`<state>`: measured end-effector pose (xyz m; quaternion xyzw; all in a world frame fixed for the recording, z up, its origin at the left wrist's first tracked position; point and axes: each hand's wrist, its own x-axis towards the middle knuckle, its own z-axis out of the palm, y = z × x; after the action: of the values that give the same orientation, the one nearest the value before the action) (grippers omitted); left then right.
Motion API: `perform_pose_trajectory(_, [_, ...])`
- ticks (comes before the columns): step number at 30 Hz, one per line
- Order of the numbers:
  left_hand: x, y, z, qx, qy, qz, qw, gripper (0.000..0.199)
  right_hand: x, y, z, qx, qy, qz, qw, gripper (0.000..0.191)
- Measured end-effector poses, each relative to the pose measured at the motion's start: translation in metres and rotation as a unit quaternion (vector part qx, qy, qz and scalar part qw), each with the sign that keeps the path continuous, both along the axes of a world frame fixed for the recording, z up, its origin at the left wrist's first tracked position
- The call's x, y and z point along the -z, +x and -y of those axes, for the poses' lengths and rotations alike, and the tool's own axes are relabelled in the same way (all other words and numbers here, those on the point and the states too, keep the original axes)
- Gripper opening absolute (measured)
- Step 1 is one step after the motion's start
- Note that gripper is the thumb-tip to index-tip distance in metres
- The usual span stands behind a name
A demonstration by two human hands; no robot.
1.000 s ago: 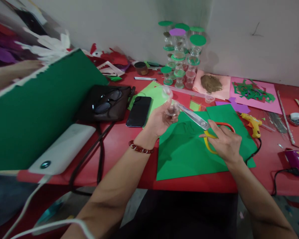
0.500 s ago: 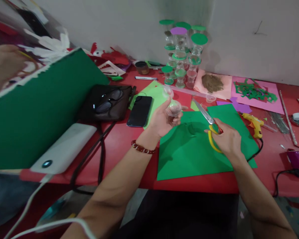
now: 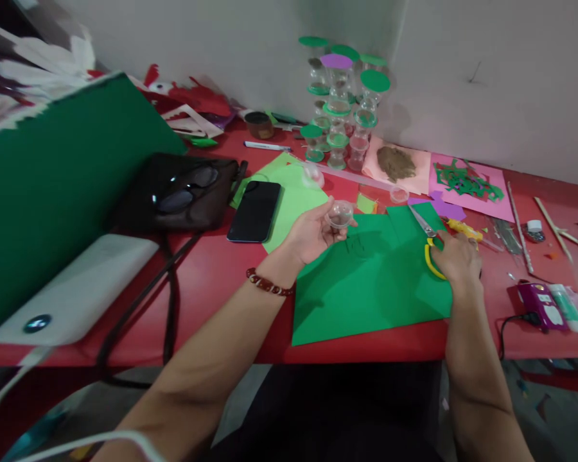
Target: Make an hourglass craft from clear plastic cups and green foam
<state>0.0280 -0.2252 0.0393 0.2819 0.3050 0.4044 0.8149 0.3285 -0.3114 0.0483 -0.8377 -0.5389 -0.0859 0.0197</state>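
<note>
Above the left part of the green sheet [image 3: 366, 282], my left hand [image 3: 313, 236] holds a small clear plastic cup [image 3: 340, 213] between thumb and fingers. My right hand [image 3: 456, 260] is at the sheet's right edge, closed on scissors [image 3: 422, 222] with yellow handles, their blades pointing up and left. Beyond the sheet lie another clear cup [image 3: 399, 194] and a cup [image 3: 313, 176] on light green paper [image 3: 293, 196]. Part of a yellow glue gun [image 3: 462, 228] shows behind my right hand.
Stacked clear cups with coloured discs [image 3: 338, 106] stand by the wall. A phone [image 3: 255, 212], a dark bag [image 3: 216, 212] with glasses, a white power bank [image 3: 77, 289] and an upright green board [image 3: 77, 167] are at left. Brown powder [image 3: 395, 163] and shredded paper [image 3: 467, 181] lie behind.
The view has shifted to the right. My right hand has moved right with the scissors, over beside the glue gun. My left hand still holds the cup. The other person's hand at far left has left view.
</note>
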Motion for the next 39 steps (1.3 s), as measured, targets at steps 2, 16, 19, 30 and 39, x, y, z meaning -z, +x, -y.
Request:
perform_pose_trajectory(2, [0.000, 0.002, 0.002, 0.007, 0.001, -0.006, 1.000, 0.034, -0.003, -0.012, 0.000, -0.053, 0.044, -0.022, 0.997, 0.046])
perform_pose_trajectory(16, [0.023, 0.018, 0.015, 0.088, 0.085, 0.000, 0.992, 0.024, 0.016, -0.103, -0.018, -0.228, 0.079, -0.675, 0.697, 0.051])
perform_pose_trajectory(19, [0.025, 0.017, 0.014, 0.086, 0.087, -0.011, 0.992, 0.028, 0.026, -0.100, -0.018, -0.226, 0.079, -0.708, 0.664, 0.055])
perform_pose_trajectory(30, [0.020, 0.019, 0.022, 0.065, 0.065, -0.027, 0.995, 0.021, 0.024, -0.101, -0.014, -0.209, 0.098, -0.729, 0.645, 0.041])
perform_pose_trajectory(39, [0.030, 0.023, 0.021, -0.032, 0.260, -0.147, 0.954, 0.049, 0.030, -0.101, -0.014, -0.171, 0.110, -0.795, 0.572, 0.044])
